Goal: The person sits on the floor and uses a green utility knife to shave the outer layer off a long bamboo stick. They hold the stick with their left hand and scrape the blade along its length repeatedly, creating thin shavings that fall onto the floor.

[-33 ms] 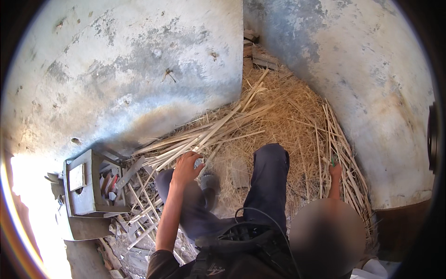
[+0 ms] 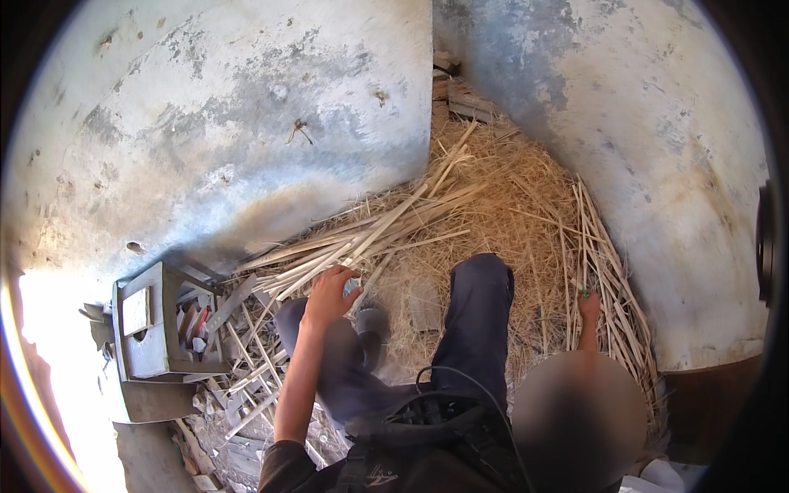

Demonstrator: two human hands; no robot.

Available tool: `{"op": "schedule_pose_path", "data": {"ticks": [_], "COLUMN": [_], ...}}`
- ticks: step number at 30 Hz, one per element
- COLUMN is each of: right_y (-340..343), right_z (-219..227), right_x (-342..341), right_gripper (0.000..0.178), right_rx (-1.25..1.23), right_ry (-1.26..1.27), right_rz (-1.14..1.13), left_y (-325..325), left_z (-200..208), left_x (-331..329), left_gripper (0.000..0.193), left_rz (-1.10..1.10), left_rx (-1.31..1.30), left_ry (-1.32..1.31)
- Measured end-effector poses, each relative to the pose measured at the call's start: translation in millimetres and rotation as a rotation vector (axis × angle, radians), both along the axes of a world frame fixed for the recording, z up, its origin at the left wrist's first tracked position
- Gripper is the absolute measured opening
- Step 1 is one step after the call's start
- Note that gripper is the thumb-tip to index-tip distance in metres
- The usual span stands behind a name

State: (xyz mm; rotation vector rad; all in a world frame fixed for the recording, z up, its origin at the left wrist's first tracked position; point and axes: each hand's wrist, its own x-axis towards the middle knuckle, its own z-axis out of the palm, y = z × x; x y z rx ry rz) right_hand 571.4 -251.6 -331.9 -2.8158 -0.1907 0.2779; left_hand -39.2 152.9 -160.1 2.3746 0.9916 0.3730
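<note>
My left hand (image 2: 330, 297) hangs over my left knee, fingers bent and thumb apart. A pale bluish scrap (image 2: 352, 287) shows in the gap between thumb and fingers; whether it is touched I cannot tell. Just beyond lie long split wooden sticks (image 2: 362, 242) in a loose heap. Off to the right, my right hand (image 2: 589, 307) is low against a row of thin sticks (image 2: 618, 304), its fingers closed around a small green thing (image 2: 584, 292) of a kind I cannot make out. A blurred patch covers most of that arm.
Dry straw (image 2: 501, 189) covers the floor toward the corner between two peeling walls (image 2: 246, 107). At the left stands a broken wooden cabinet (image 2: 148, 349) with debris inside. Boards (image 2: 472, 105) lie in the far corner. Bright light enters at the far left.
My right hand, with the small green thing, has shifted very slightly to the left and nearer. My left hand stays in place over the knee.
</note>
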Motion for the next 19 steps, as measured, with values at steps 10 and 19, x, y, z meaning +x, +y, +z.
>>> {"op": "schedule_pose_path", "data": {"ticks": [10,19], "right_y": [-4,-3], "right_z": [-118,-124], "right_x": [-134,-172], "right_gripper": [0.042,0.058], "right_rx": [-0.137,-0.255], "right_ry": [0.217,0.368], "right_rz": [0.343,0.487], "left_y": [140,170], "left_z": [-61,-269], "left_x": [-58,-97], "left_gripper": [0.054,0.087], "left_rz": [0.144,0.269], "left_rx": [-0.281,-0.343], "left_ry": [0.061,0.216]}}
